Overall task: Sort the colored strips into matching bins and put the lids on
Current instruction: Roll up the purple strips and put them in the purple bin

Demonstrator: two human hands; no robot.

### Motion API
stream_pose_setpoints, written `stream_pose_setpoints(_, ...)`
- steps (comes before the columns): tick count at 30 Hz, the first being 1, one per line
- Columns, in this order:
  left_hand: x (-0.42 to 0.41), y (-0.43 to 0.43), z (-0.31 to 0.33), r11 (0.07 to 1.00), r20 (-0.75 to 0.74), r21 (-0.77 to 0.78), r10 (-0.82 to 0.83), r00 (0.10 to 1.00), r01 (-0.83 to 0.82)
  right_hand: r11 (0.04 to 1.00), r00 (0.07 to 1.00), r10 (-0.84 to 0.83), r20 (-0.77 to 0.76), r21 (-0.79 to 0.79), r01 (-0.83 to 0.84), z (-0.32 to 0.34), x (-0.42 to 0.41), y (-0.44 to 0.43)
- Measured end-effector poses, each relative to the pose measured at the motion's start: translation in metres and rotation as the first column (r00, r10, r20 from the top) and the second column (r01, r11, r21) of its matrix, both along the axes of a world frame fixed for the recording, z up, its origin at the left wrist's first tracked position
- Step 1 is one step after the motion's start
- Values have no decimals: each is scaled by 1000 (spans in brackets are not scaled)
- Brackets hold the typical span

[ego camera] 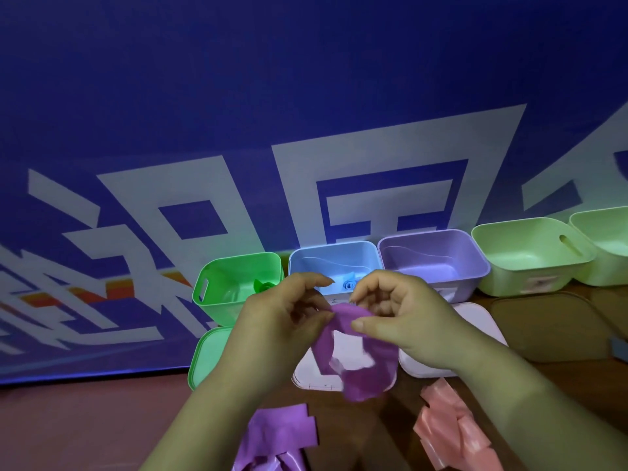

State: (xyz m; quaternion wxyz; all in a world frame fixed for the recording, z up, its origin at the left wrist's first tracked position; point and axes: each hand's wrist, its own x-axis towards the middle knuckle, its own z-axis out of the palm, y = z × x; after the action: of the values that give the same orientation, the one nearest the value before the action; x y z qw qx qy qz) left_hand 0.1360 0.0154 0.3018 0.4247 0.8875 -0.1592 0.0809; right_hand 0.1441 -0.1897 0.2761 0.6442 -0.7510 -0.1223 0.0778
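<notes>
Both hands share the grip on one purple strip: left hand and right hand each pinch its top end, just in front of the purple bin and a bit to its left. It's floppy and twisted, with the long axis hanging from the fingers toward the near side and the free end lowest. My guess at the risk: a loose toss flops it into the blue bin right beside the purple bin.

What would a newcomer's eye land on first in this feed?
Dead centre, the left hand and the right hand pinch a looped purple strip above a pale lid. Behind them stands a row of open bins: green bin, blue bin, purple bin and a pale green bin. A huge blue banner with white characters fills the background.
</notes>
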Motion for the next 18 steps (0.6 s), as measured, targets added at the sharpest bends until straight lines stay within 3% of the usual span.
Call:
stream_pose_setpoints(6, 3, -1, -6, 995, 0, 88, 41, 999, -41, 976, 976, -105, 191, -170, 138, 5, -5, -1)
stream_pose_setpoints(12, 6, -5, -4, 997, 35, 3, 72, 997, -72, 996, 994, -50, 100, -74, 58, 7, -9, -6)
stream_pose_setpoints(18, 5, -4, 2, 989, -120, -116, 75, 990, -89, 992, 992, -109, 67, -53, 112, 2, -9, -4)
